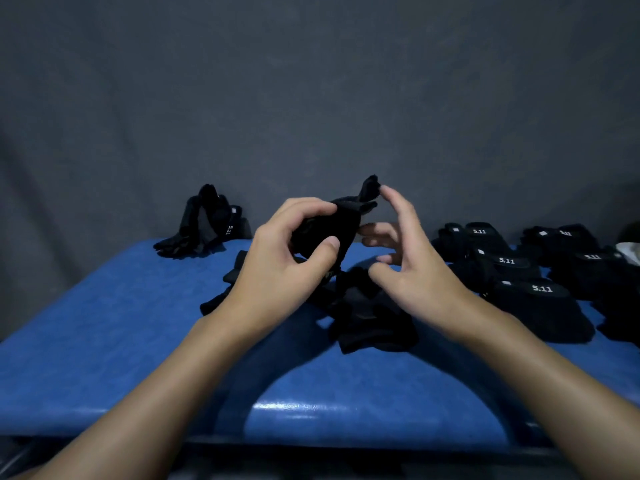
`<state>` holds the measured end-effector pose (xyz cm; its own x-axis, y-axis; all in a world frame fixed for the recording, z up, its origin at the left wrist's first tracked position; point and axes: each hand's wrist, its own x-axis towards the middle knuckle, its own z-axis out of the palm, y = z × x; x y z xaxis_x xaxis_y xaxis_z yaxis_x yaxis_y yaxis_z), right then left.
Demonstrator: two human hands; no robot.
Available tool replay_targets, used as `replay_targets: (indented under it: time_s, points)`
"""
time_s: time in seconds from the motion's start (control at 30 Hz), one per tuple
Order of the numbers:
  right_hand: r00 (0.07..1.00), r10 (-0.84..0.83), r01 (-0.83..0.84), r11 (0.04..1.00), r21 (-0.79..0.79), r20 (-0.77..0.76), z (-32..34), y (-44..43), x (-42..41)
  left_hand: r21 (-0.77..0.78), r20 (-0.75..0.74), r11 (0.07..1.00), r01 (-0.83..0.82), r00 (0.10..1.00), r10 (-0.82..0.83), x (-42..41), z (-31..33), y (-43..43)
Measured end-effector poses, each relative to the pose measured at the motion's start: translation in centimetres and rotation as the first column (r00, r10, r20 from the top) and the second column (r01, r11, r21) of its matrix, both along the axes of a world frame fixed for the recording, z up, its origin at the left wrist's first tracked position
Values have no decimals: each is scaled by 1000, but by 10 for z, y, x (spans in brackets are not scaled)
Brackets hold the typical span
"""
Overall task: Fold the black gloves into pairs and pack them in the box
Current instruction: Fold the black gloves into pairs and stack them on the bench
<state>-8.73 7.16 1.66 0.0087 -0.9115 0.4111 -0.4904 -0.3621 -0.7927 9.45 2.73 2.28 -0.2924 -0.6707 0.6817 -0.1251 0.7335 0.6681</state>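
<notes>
While our left hand point(284, 258) grips the black glove point(329, 230) above the table point(104, 323) middle, right hand point(412, 265) spread, forefinger touching its floppy tip, we judge it light, limp, best pinched at the cuff.

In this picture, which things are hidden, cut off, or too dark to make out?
- The box: nowhere in the head view. A white thing is cut off by the right edge, so I cannot tell what it is.
- Held glove: the left hand covers much of it, so its fold is unclear.
- Loose gloves on the table: black on black and partly behind the right hand, so their number is unclear.
- Folded pairs: the rightmost run off the edge.
</notes>
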Motion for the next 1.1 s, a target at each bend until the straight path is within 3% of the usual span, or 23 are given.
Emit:
replay_targets:
  time_s: [0.1,0.37,0.57,0.73,0.87,1.0,1.1]
  points:
    - [997,-43,44,999,-17,58,-3,-4,-1,-1,-51,999,-48,998,48,1,3,3]
    - [972,3,16,997,-79,235,0,0,3,178,-217,983,-41,973,79,-4,4,4]
    - [906,2,34,996,-78,423,8,3,0,237,-190,965,-109,969,156,-4,-2,-2]
    - [929,-75,114,990,-87,363,7,2,-7,292,-141,952,-95,980,141,-8,-6,-4]
    - [973,-178,196,974,-118,150,0,-3,-16,341,-57,937,-77,993,103,-12,-9,-4]
    - [963,-152,161,987,-22,221,1,3,-14,376,-38,925,-61,996,81,-17,-8,0]
    - [976,-130,129,991,17,173,3,5,-19,453,-57,891,-7,998,37,-18,-5,4]
